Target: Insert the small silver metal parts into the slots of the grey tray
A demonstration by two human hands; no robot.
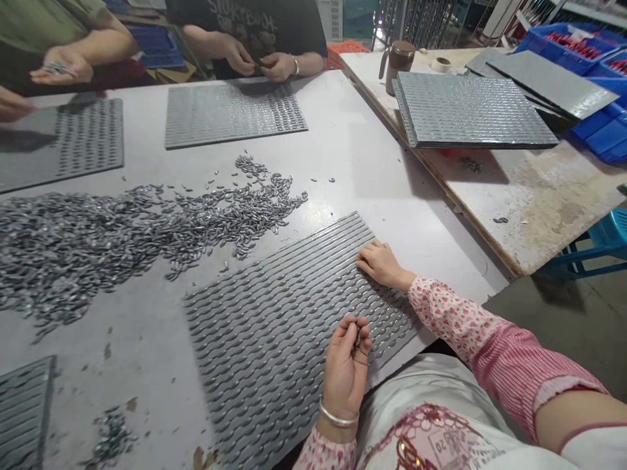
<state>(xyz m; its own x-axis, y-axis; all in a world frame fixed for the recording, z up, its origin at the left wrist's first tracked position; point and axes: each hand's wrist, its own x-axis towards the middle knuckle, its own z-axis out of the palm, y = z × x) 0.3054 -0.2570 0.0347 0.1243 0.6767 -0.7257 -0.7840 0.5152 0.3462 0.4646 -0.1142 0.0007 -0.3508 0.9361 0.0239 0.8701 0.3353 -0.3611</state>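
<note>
A grey ridged board (274, 307) lies at an angle on the table in front of me, its rows of grooves lined with small spindle-shaped pieces. My right hand (382, 264) rests at the board's right side, fingertips bunched and pressed down on a row; whatever they pinch is hidden. Nearer my body, my left hand (345, 365) is turned palm up above the board, its fingers curled round a few dark spindle-shaped metal pieces (357, 337). A broad pile of the same grey pieces (112, 241) spreads over the table beyond the board and to its left.
Two people work across the table at similar boards (230, 114). Stacked boards (470, 108) jut over the edge of a wooden side table (529, 202), near a brown cup (399, 62) and blue bins (568, 49). Another board (27, 411) lies at lower left.
</note>
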